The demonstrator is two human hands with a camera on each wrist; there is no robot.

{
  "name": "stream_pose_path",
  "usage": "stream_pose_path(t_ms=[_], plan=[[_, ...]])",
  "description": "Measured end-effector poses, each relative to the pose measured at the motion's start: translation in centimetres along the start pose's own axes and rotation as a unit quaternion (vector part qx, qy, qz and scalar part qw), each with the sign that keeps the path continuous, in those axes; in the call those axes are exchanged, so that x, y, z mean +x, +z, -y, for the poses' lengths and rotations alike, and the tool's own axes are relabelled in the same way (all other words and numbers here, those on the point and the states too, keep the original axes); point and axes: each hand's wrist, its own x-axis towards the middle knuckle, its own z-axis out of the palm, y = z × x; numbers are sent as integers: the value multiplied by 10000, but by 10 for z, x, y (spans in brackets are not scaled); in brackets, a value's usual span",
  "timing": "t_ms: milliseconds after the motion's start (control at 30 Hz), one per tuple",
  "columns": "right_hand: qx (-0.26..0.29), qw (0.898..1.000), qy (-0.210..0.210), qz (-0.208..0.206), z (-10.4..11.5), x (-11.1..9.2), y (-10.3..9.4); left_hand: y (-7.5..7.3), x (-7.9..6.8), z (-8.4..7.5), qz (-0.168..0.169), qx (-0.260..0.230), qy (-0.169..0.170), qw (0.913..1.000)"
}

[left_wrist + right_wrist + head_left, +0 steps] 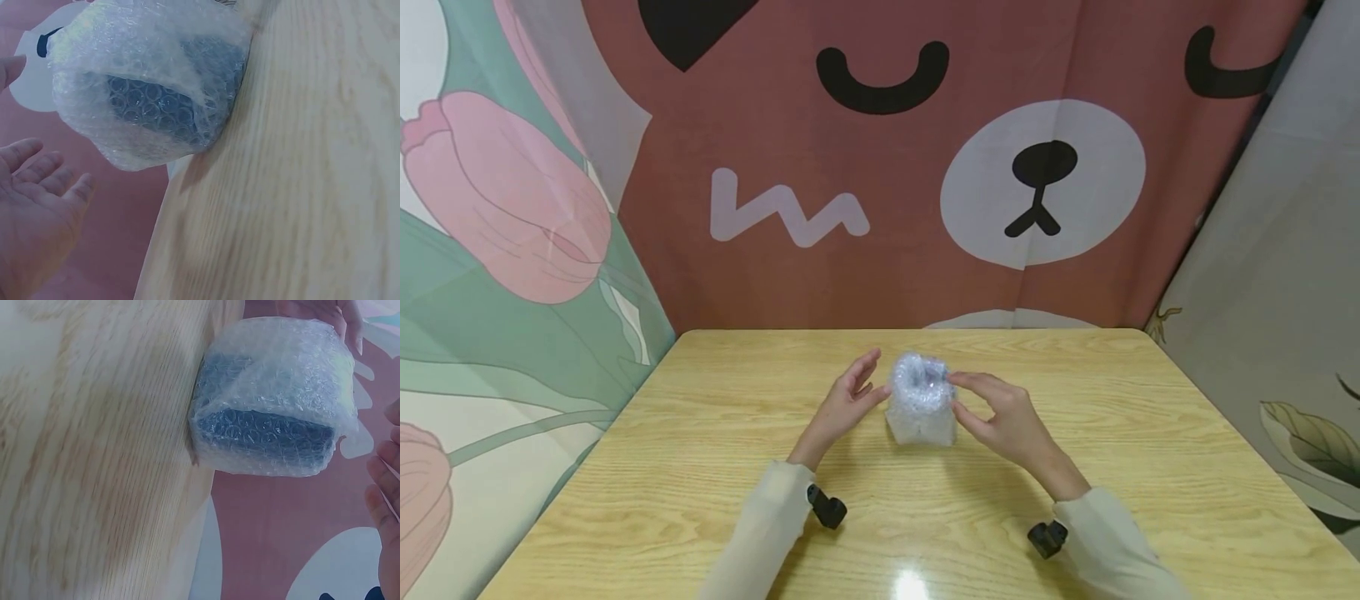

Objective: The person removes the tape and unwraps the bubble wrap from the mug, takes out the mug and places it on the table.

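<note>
One bubble-wrapped package (pixel 922 417) on the bench (pixel 662 467), between the hands; left grip (pixel 842 406) spread beside it, right grip (pixel 1009 419) loosely spread, contact unclear; probably light, soft-skinned, slightly slippery, contents maybe fragile; best cupped low on both sides; no brand, label or writing readable.

Glossy, bumpy plastic bubble wrap (pixel 922 421) toward the far edge of the smooth wood-grain worktop (pixel 722 425) (faintly shiny); matt cloth (pixel 760 287) beyond it
</note>
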Motion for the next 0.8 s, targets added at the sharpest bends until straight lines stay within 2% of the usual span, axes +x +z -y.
stream_pose_path(t_ms=[133, 400, 633, 800], plan=[[-98, 9999, 18, 16, -1, 0, 2, 0, 1, 4, 115, -204, -46, 9997], [-92, 10000, 29, 25, -7, 1, 5, 4, 2, 7, 351, -248, -6, 9991], [-29, 9998, -42, 174, -8, 3, 7, 10, 5, 9, 277, -398, 52, 9988], [-39, 9994, -219, 258, -10, 6, 10, 15, 7, 11, 176, -320, 78, 9993]])
